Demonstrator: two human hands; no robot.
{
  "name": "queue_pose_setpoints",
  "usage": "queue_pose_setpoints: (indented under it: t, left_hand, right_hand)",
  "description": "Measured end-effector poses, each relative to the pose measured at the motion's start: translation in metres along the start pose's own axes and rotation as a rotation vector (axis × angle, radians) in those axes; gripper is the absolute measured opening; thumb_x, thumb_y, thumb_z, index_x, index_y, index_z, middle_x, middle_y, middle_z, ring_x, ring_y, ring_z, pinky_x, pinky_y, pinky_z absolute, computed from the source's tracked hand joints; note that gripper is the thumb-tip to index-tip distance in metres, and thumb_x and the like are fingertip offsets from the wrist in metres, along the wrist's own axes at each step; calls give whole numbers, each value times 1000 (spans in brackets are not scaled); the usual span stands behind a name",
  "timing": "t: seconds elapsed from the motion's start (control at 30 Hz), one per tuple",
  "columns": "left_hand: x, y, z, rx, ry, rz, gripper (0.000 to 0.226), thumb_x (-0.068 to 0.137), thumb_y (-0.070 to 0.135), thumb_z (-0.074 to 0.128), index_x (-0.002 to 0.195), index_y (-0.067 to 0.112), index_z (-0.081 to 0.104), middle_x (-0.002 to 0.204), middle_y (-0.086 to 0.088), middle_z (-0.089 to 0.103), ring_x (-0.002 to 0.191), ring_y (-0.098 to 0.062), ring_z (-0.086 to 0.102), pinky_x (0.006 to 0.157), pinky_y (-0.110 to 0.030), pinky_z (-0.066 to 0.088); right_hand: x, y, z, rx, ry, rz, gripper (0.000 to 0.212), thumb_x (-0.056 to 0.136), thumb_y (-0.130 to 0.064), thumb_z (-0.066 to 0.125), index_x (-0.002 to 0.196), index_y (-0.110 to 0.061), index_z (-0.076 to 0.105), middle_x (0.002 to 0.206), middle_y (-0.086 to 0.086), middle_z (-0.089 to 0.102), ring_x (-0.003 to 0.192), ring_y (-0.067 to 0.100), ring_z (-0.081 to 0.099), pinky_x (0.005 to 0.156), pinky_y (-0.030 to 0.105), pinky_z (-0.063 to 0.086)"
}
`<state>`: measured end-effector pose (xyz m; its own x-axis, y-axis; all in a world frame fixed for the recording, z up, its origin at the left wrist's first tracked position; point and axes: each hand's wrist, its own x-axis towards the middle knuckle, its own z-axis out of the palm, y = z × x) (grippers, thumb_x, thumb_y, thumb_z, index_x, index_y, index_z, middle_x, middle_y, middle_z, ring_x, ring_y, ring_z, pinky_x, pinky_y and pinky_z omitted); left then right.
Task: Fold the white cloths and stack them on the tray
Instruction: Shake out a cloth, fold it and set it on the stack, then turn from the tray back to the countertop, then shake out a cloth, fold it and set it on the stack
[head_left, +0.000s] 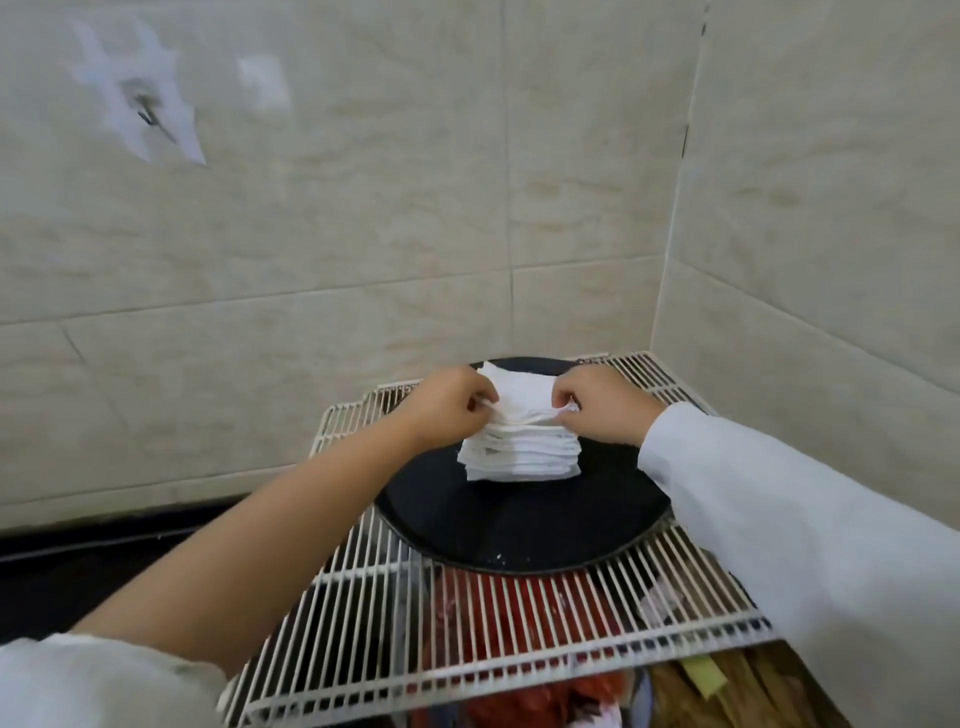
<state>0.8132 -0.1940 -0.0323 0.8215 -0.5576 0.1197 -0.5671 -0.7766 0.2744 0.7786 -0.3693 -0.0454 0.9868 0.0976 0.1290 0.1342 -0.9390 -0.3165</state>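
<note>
A stack of several folded white cloths (522, 457) stands on a round black tray (519, 530). On top of it lies one more white cloth (522, 397), slightly lifted at the back. My left hand (452, 405) pinches that top cloth at its left edge. At the right edge my right hand (597, 402) pinches the same cloth. Both hands hover just above the stack, with fingers curled inward.
The tray sits on a white wire rack (467, 623) pushed into a tiled wall corner (670, 270). Red items (483, 613) and other things show beneath the rack. A dark counter strip (104, 540) runs along the left.
</note>
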Motion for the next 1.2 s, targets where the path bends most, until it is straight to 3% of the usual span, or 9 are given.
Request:
queue_pose_setpoints:
  t: [0.17,0.33,0.43,0.53,0.67,0.77,0.83,0.93,1.2]
  left_hand:
    - [-18,-4,6,-44,22,-17,31,89,6,50,118,4,62,124,-11,62,114,-23,56,87,-16,34]
    - [-29,3,5,-19,31,-8,35,93,11,46,126,7,56,129,-12,56,118,-24,51,96,-24,35]
    - [-44,-4,2,3,1,-49,42,93,17,47,135,11,46,135,-13,50,124,-27,47,102,-32,37]
    - [-75,-29,-15,42,22,-126,41,92,22,47,131,9,49,134,-14,52,123,-30,49,100,-36,42]
    - [-162,-99,-53,180,21,-299,40,96,24,41,131,7,47,135,-16,49,123,-32,48,98,-39,43]
    - [-260,-174,-87,270,55,-474,39,97,23,40,132,8,46,134,-13,51,121,-31,49,94,-38,45]
    - [-341,-233,-106,314,108,-602,36,95,22,41,127,8,51,128,-14,55,116,-32,53,90,-39,47]
    - [-429,-286,-121,308,253,-725,34,94,21,41,123,7,53,126,-14,55,114,-33,52,90,-41,47]
    - [-652,-429,-165,439,223,-1154,40,94,28,43,130,11,46,132,-12,48,123,-32,44,94,-42,41]
  right_hand:
    - [-14,-8,11,-41,-22,16,21,89,-5,47,101,1,63,112,14,62,105,26,55,81,28,40]
    - [-14,-16,1,-109,-56,92,22,89,-9,48,102,-2,64,112,13,64,99,25,56,76,24,37]
    - [-20,-33,-5,-167,-134,154,32,90,-16,49,120,-7,57,129,12,54,118,26,51,91,28,40]
    - [-25,-73,-5,-215,-54,134,34,91,-16,48,124,-7,55,134,13,51,123,29,48,101,33,37]
    - [-24,-176,18,-319,125,-98,29,91,-11,44,113,-4,62,123,17,55,118,33,48,97,39,42]
    - [-21,-289,60,-282,159,-315,32,90,-11,45,118,-4,59,126,16,54,120,32,46,99,41,42]
    - [-24,-381,98,-229,115,-461,35,90,-13,46,123,-5,56,129,15,53,123,31,45,102,42,40]
    - [-30,-471,135,-169,81,-556,38,91,-13,45,127,-7,52,131,14,52,124,30,44,102,40,39]
    - [-38,-733,258,-80,-81,-931,39,92,-18,46,130,-10,49,131,11,52,122,29,46,99,35,39]
